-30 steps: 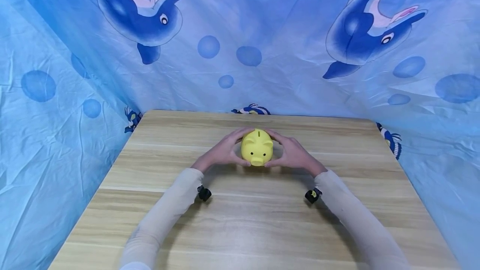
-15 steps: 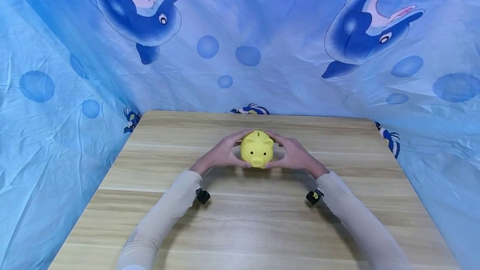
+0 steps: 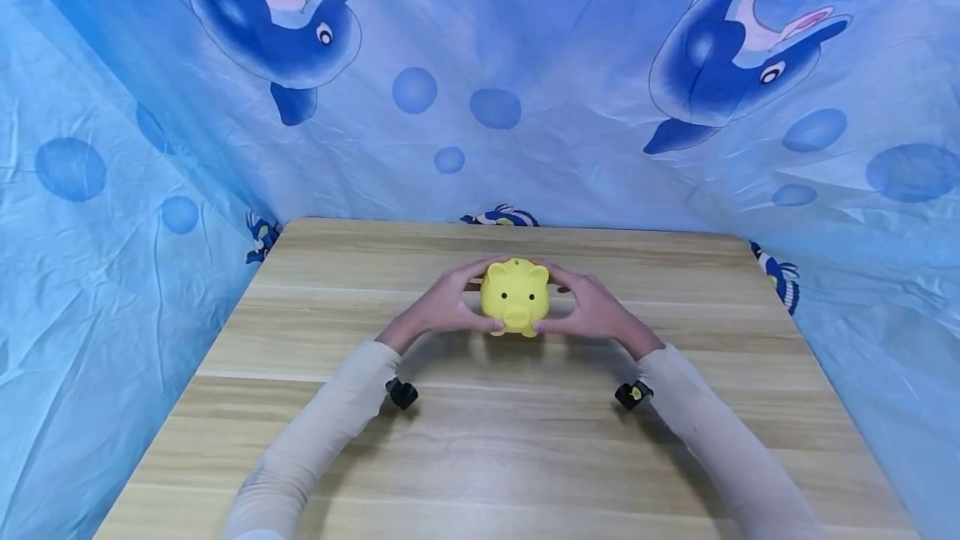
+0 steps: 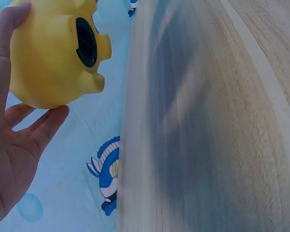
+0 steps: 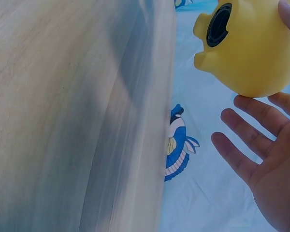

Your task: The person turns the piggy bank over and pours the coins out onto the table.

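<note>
Holding step, apparently: left hand (image 3: pixel 448 300) and right hand (image 3: pixel 591 307) pinch the raised yellow piggy bank (image 3: pixel 515 294) (9 and 3 o'clock); next move needs matched pressure.

Desk (image 3: pixel 510 448): light wood-grain surface, pale lines running across it, far corners rounded. Blue cloth (image 3: pixel 592 177) stands behind the far edge and along both sides; creased, most visibly on the left panel. Print on rear panel: left dolphin (image 3: pixel 300 44) and right dolphin (image 3: pixel 720 69), both dark blue with pale bellies and pink open mouths. Three round blue spots between them, the lowest being the small spot (image 3: pixel 449 160). More spots to the right, incl. large oval (image 3: pixel 914 173). Left panel: large spot (image 3: pixel 71 169), smaller spot (image 3: pixel 180 214). Blue-and-white printed figures, partly hidden by the desk: centre figure (image 3: pixel 501 216) at far edge, left figure (image 3: pixel 262 237) and right figure (image 3: pixel 777 277) near the far corners.
</note>
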Demonstrator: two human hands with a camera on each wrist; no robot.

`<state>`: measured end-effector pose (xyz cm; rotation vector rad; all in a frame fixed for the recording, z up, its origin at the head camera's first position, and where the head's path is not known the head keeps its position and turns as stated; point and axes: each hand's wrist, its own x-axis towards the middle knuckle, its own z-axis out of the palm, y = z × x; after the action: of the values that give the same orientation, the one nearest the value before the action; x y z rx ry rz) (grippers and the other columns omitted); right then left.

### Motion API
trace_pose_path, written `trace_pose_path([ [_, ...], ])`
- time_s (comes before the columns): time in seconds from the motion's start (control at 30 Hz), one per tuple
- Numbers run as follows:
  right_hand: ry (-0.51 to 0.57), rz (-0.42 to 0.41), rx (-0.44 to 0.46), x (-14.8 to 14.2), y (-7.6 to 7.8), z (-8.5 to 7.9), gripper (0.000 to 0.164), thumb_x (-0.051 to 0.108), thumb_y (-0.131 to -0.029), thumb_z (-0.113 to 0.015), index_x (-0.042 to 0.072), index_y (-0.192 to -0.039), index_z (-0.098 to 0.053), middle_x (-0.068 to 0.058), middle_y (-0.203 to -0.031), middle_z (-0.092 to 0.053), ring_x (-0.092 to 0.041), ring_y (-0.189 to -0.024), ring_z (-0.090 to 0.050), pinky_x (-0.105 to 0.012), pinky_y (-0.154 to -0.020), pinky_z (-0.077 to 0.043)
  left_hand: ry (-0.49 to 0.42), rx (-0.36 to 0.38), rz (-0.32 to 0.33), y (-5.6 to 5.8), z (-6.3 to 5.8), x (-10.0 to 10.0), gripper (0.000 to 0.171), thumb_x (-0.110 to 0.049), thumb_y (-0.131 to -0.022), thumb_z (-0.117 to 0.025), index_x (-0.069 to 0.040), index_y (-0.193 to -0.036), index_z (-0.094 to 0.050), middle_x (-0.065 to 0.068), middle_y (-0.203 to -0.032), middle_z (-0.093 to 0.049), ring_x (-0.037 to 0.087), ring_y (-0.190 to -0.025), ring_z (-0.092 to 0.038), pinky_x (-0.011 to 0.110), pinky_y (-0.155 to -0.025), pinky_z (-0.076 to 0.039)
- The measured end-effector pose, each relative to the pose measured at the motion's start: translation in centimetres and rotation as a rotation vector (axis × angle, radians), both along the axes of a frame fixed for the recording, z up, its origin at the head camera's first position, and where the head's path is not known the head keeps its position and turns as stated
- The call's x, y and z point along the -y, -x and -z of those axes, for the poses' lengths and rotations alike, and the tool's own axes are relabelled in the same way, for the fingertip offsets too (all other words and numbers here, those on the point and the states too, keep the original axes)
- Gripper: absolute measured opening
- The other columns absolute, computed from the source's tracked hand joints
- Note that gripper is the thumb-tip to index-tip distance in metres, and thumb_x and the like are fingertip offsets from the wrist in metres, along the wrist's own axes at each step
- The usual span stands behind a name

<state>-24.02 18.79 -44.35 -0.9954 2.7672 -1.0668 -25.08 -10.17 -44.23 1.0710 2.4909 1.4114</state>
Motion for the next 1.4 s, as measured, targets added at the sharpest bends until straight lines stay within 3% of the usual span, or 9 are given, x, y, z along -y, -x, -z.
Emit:
trace_pose_path([
  [0.27, 0.053, -0.003, 0.004, -0.1, -0.6, -0.5, 0.084, 0.051, -0.086, -0.078, 0.016, -0.155, -0.045, -0.006, -0.143, -0.062, -0.026, -0.121, -0.064, -0.051, -0.098, -0.057, -0.019, 0.065, -0.017, -0.6, -0.5, -0.2, 0.09, -0.038, -0.078, -0.086, -0.02, -0.156, -0.044, 0.004, -0.141, -0.059, 0.023, -0.116, -0.063, 0.038, -0.099, -0.058],
  [0.6, 0.057, 0.014, -0.008, 0.0, -1.3, -0.6, 0.072, 0.048, -0.088, -0.076, 0.013, -0.147, -0.054, -0.006, -0.12, -0.073, -0.023, -0.105, -0.07, -0.055, -0.09, -0.06, -0.025, 0.112, -0.021, -0.7, -0.6, -0.2, 0.081, -0.036, -0.081, -0.083, -0.02, -0.153, -0.048, 0.003, -0.133, -0.063, 0.022, -0.113, -0.064, 0.036, -0.094, -0.06],
  [0.7, 0.055, 0.023, -0.018, 0.1, -1.5, -0.8, 0.073, 0.048, -0.089, -0.074, 0.011, -0.148, -0.053, -0.008, -0.117, -0.074, -0.023, -0.104, -0.07, -0.054, -0.089, -0.06, -0.031, 0.136, -0.025, -0.6, -0.6, -0.1, 0.079, -0.033, -0.083, -0.082, -0.016, -0.153, -0.048, 0.005, -0.133, -0.064, 0.023, -0.113, -0.064, 0.034, -0.092, -0.061],
  [0.97, 0.071, 0.031, -0.027, 0.0, -1.9, -1.3, 0.092, 0.055, -0.087, -0.076, 0.009, -0.158, -0.039, -0.012, -0.132, -0.067, -0.035, -0.113, -0.067, -0.055, -0.093, -0.058, -0.05, 0.204, -0.043, -0.7, -1.0, 0.0, 0.075, -0.031, -0.084, -0.079, -0.008, -0.149, -0.051, 0.011, -0.126, -0.066, 0.027, -0.112, -0.064, 0.035, -0.089, -0.062],
  [1.4, 0.113, 0.003, 0.006, 0.5, -2.7, -0.7, 0.126, 0.053, -0.068, -0.092, 0.013, -0.164, -0.021, -0.016, -0.155, -0.046, -0.033, -0.127, -0.059, -0.05, -0.105, -0.054, -0.009, 0.177, -0.06, -0.7, -1.1, -0.1, 0.069, -0.04, -0.088, -0.073, -0.009, -0.147, -0.054, 0.009, -0.125, -0.068, 0.024, -0.106, -0.066, 0.037, -0.088, -0.06],
])
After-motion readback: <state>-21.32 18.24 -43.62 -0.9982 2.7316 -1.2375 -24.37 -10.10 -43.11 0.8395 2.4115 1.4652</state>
